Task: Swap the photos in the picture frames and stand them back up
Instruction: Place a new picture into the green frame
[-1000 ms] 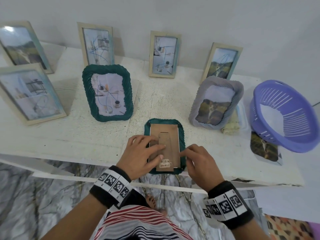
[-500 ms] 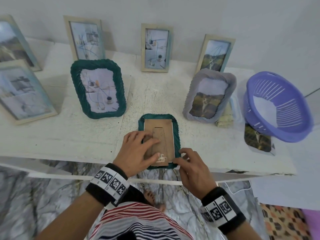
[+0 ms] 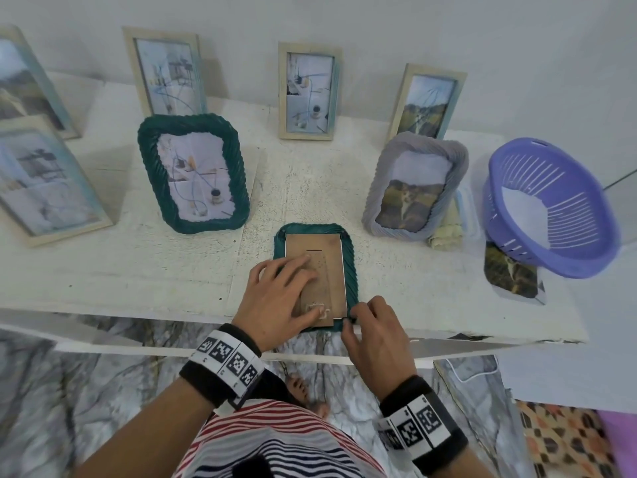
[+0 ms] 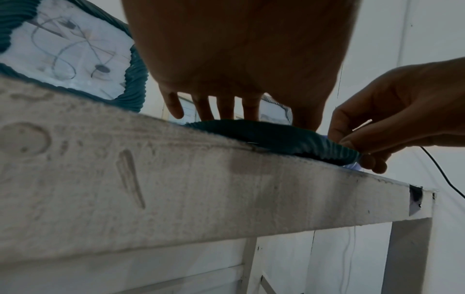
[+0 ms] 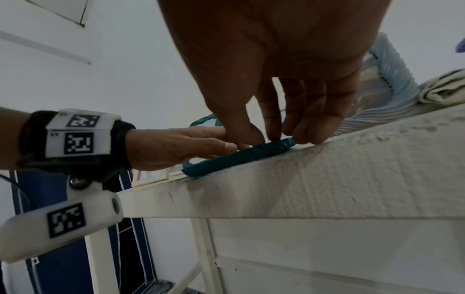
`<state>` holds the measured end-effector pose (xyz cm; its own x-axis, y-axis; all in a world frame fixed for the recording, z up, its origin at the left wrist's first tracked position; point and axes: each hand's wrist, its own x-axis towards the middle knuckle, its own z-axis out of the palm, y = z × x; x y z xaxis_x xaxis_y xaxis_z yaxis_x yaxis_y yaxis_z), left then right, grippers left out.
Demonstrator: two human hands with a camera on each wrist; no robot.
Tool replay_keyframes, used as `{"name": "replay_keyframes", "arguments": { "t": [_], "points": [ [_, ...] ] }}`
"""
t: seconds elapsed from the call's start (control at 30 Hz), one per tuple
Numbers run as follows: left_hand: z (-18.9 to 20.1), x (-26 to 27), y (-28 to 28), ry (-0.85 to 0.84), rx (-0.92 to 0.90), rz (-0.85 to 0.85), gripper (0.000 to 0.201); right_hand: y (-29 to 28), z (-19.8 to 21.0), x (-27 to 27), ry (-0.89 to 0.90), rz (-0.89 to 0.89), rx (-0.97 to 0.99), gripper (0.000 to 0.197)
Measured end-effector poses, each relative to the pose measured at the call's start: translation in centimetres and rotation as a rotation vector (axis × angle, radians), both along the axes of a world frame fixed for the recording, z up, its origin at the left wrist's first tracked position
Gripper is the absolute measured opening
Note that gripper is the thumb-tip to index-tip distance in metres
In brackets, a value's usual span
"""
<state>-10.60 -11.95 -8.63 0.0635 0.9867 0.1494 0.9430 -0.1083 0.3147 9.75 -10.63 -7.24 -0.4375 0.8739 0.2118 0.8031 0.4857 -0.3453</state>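
A small green frame (image 3: 351, 270) lies face down at the table's front edge, its brown backing board (image 3: 327, 257) facing up. My left hand (image 3: 279, 294) lies flat on the board with straight fingers and presses it down; the left wrist view shows the fingertips (image 4: 226, 111) on the frame (image 4: 264, 135). My right hand (image 3: 372, 332) pinches the frame's near right corner (image 5: 274, 147) between thumb and curled fingers. What sits at that corner is hidden by the fingers. A loose landscape photo (image 3: 510, 274) lies at the right, partly under the basket.
A purple basket (image 3: 551, 208) stands at the right. A large green frame (image 3: 193, 174) and a grey frame (image 3: 413, 188) stand behind the small one, with several wooden frames (image 3: 310, 91) along the wall. A folded cloth (image 3: 446, 232) lies by the grey frame.
My right hand has slid from the frame's right side to its near right corner and pinched it. The left hand has stayed pressed on the backing board.
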Motion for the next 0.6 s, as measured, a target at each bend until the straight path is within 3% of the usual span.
{"name": "replay_keyframes", "arguments": {
  "t": [0.23, 0.33, 0.6],
  "points": [
    [0.1, 0.0, -0.1, -0.006, -0.021, 0.001, 0.052, -0.1, 0.6, -1.4, 0.019, -0.131, -0.143, 0.02],
    [0.0, 0.0, 0.0, -0.007, -0.03, 0.008, 0.053, 0.2, 0.5, -1.6, 0.084, -0.227, -0.305, 0.009],
    [0.0, 0.2, -0.1, -0.003, -0.057, 0.022, 0.054, 1.1, 0.2, -0.2, 0.285, -0.262, -0.486, 0.01]
  ]
}}
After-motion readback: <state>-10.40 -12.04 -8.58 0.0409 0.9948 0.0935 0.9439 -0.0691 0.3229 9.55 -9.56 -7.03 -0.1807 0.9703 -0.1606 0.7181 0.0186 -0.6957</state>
